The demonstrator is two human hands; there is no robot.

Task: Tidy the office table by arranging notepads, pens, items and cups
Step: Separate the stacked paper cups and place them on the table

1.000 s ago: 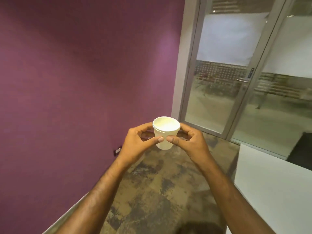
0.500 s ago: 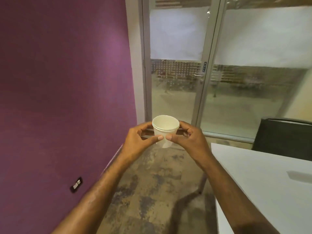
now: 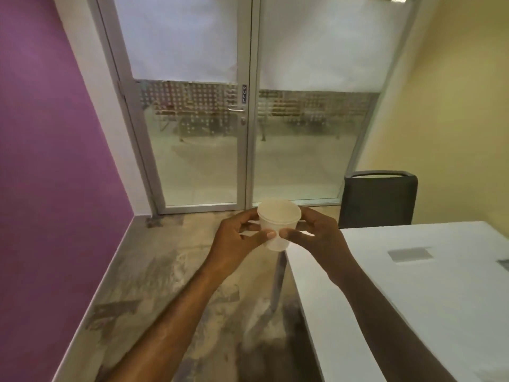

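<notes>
Both hands, left hand (image 3: 234,241) and right hand (image 3: 316,238), are holding a white cup (image 3: 278,224), fingers curled around it, just past the tabletop (image 3: 413,285) corner, over open floor (image 3: 165,271).

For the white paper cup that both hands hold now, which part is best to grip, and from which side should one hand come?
Probably the side wall of the white paper cup, just under the rim, approached from the side. It is upright with its mouth open upward, and the left hand and right hand already pinch its wall from opposite sides.
</notes>
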